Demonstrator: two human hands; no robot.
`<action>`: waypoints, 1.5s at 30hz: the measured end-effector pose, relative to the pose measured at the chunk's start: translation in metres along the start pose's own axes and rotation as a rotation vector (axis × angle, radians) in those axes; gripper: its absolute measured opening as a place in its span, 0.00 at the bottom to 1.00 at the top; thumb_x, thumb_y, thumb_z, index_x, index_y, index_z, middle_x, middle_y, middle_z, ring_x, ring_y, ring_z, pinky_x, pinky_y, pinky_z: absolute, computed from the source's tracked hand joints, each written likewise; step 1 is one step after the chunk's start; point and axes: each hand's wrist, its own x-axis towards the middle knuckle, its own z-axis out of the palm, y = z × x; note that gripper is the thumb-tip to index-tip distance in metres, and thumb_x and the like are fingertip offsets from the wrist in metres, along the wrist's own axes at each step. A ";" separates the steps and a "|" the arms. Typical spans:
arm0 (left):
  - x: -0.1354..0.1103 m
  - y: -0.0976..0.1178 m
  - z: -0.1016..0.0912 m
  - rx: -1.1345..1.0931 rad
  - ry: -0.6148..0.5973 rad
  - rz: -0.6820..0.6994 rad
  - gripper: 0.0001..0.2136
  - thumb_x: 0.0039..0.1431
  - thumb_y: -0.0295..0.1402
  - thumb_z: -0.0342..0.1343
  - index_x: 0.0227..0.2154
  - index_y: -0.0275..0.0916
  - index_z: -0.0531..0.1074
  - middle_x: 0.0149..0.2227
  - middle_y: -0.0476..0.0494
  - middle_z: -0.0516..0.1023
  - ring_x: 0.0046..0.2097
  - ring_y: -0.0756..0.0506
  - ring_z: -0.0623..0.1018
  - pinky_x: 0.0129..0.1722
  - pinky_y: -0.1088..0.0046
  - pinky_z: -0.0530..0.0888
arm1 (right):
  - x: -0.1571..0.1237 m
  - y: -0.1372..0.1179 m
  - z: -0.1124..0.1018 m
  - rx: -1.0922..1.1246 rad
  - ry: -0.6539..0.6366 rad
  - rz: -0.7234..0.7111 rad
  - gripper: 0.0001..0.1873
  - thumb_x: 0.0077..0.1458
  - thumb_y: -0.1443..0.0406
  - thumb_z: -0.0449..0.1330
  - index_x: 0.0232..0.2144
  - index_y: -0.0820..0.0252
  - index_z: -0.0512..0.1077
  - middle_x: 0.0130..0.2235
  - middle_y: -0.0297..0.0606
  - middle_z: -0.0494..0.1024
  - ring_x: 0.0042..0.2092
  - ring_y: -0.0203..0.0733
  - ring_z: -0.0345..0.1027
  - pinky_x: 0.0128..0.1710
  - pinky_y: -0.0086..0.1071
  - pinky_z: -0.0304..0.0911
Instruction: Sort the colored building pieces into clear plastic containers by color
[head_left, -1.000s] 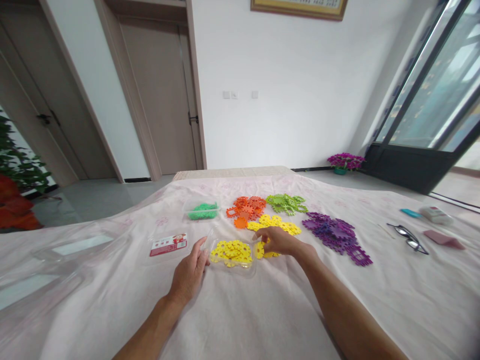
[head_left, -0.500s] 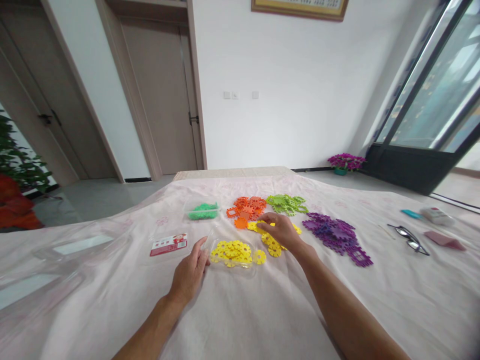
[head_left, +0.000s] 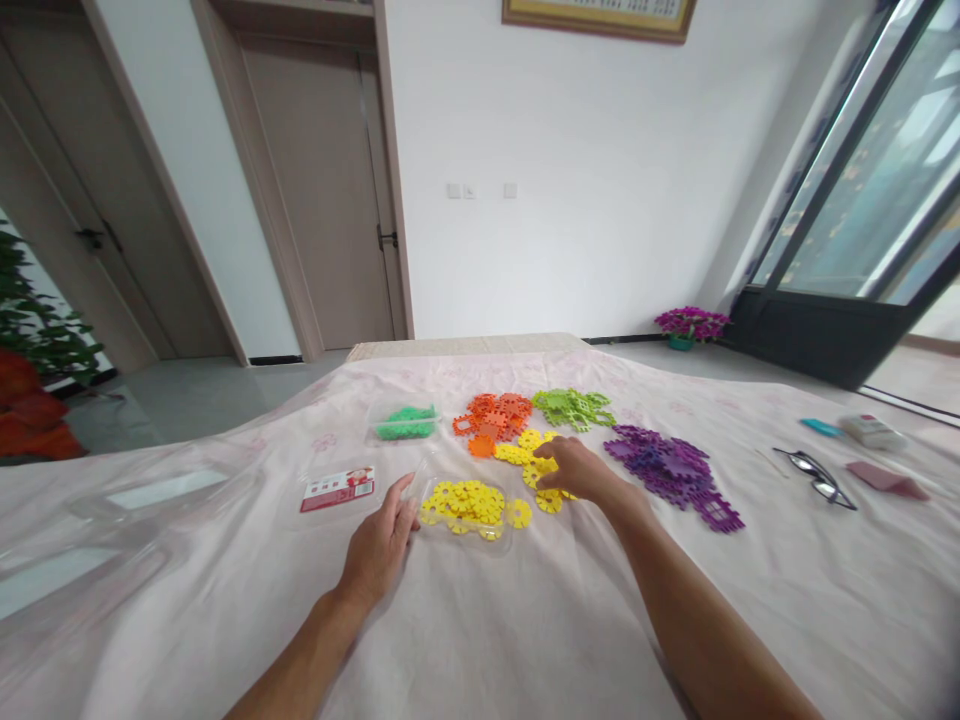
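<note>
My left hand (head_left: 381, 545) grips the left side of a clear plastic box (head_left: 504, 542), fingers at its rim. Yellow snowflake discs (head_left: 466, 503) lie in a heap inside that box. Just right of it rests a single yellow disc (head_left: 519, 514), seen close to the box wall. Over the loose pile of yellow discs (head_left: 534, 440) hovers my right hand (head_left: 581, 470), its curled fingers slightly apart and at the discs. No disc shows clearly lifted in it, and the palm side is hidden.
Orange pieces (head_left: 495, 415), light green pieces (head_left: 574, 407) and purple pieces (head_left: 664, 465) lie in piles. A box of green pieces (head_left: 407, 422) stands behind left. A lid with a red-white label (head_left: 337, 489), clear containers (head_left: 165, 488) and glasses (head_left: 817, 477) are on the cloth.
My right hand has moved slightly right and toward me over the yellow pile, uncovering discs at its far side. The left hand stays on the box.
</note>
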 end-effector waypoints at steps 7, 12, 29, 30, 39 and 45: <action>0.000 -0.002 0.001 -0.006 -0.008 0.002 0.27 0.69 0.47 0.38 0.65 0.43 0.60 0.34 0.44 0.81 0.37 0.43 0.81 0.39 0.68 0.73 | 0.000 -0.001 0.010 -0.082 -0.098 -0.040 0.31 0.40 0.57 0.74 0.50 0.54 0.78 0.49 0.45 0.75 0.52 0.56 0.64 0.48 0.38 0.60; 0.002 -0.006 0.002 -0.005 -0.006 0.013 0.26 0.70 0.47 0.38 0.65 0.42 0.60 0.33 0.45 0.81 0.35 0.44 0.81 0.39 0.68 0.73 | 0.001 0.002 0.013 -0.026 -0.121 -0.067 0.23 0.41 0.61 0.73 0.43 0.54 0.79 0.45 0.42 0.78 0.49 0.52 0.66 0.45 0.35 0.60; 0.000 -0.003 0.001 -0.012 -0.012 0.002 0.27 0.69 0.48 0.37 0.65 0.43 0.60 0.34 0.44 0.81 0.34 0.43 0.80 0.39 0.67 0.72 | -0.004 -0.023 -0.009 0.246 0.162 0.028 0.10 0.45 0.64 0.67 0.33 0.58 0.75 0.31 0.32 0.77 0.32 0.37 0.67 0.30 0.28 0.52; 0.000 -0.003 0.001 -0.012 -0.012 0.002 0.27 0.70 0.48 0.37 0.65 0.43 0.60 0.34 0.44 0.81 0.34 0.43 0.80 0.39 0.68 0.72 | -0.004 -0.028 -0.011 0.317 0.200 0.011 0.09 0.46 0.63 0.66 0.32 0.58 0.74 0.29 0.31 0.75 0.31 0.36 0.65 0.29 0.28 0.52; -0.001 0.003 -0.002 0.022 -0.022 -0.002 0.27 0.70 0.48 0.37 0.65 0.43 0.59 0.34 0.46 0.81 0.37 0.43 0.81 0.40 0.69 0.71 | -0.003 -0.074 0.005 0.799 0.244 -0.094 0.13 0.45 0.59 0.68 0.30 0.59 0.73 0.28 0.30 0.72 0.30 0.35 0.64 0.29 0.28 0.56; 0.000 0.001 -0.001 0.021 -0.022 -0.001 0.26 0.69 0.47 0.37 0.65 0.44 0.60 0.34 0.44 0.81 0.39 0.42 0.81 0.40 0.68 0.71 | -0.005 -0.058 -0.002 0.558 0.251 -0.067 0.13 0.54 0.59 0.63 0.40 0.59 0.78 0.34 0.35 0.79 0.34 0.39 0.69 0.34 0.30 0.59</action>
